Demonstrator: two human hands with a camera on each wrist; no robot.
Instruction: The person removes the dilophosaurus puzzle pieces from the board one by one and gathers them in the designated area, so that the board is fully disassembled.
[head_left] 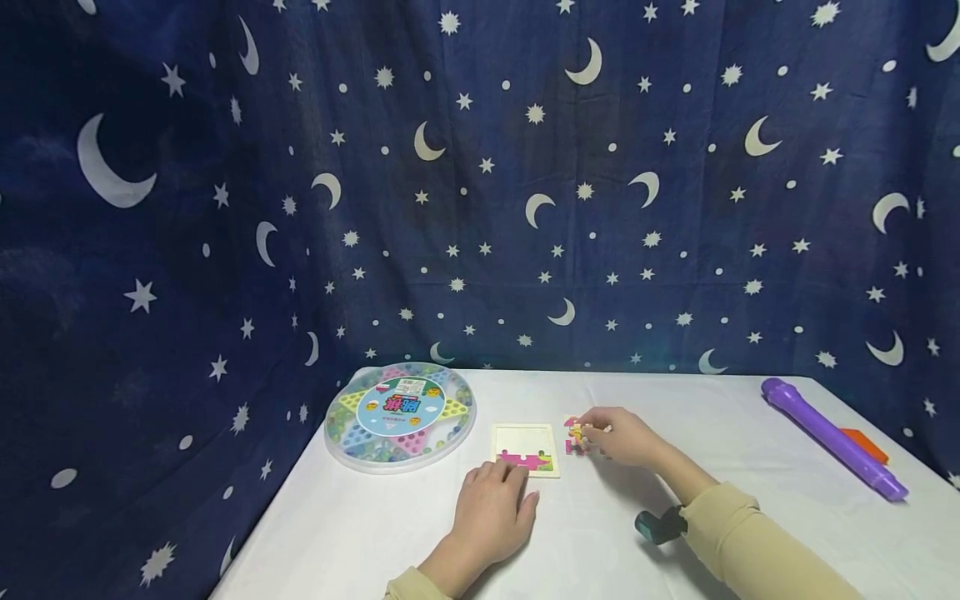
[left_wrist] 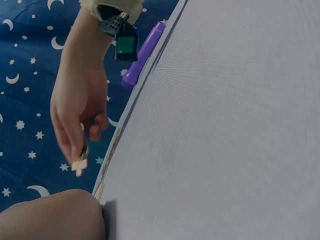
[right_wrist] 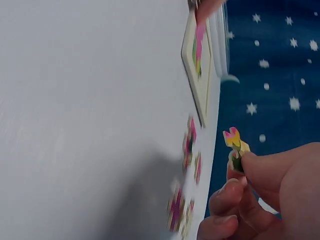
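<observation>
Between thumb and fingertips my right hand [head_left: 621,437] pinches a small jigsaw piece [right_wrist: 233,138], pink and yellow with a dark patch, lifted above the table. Below that hand, in the right wrist view, several loose jigsaw pieces [right_wrist: 175,209] lie blurred on the cloth. My left hand [head_left: 492,510] rests with relaxed fingers at the near edge of a pale square puzzle tray [head_left: 522,427]. Joined pink and green pieces [head_left: 528,460] fill the near part of the tray, and its far part shows bare board. The left fingers hide the tray's near left corner.
A round Chinese checkers box [head_left: 401,417] with marbles stands at the back left. On the right side lies a purple stick-like toy [head_left: 832,437], beside an orange object [head_left: 866,446]. A starry blue curtain [head_left: 510,208] hangs behind the white table [head_left: 360,533].
</observation>
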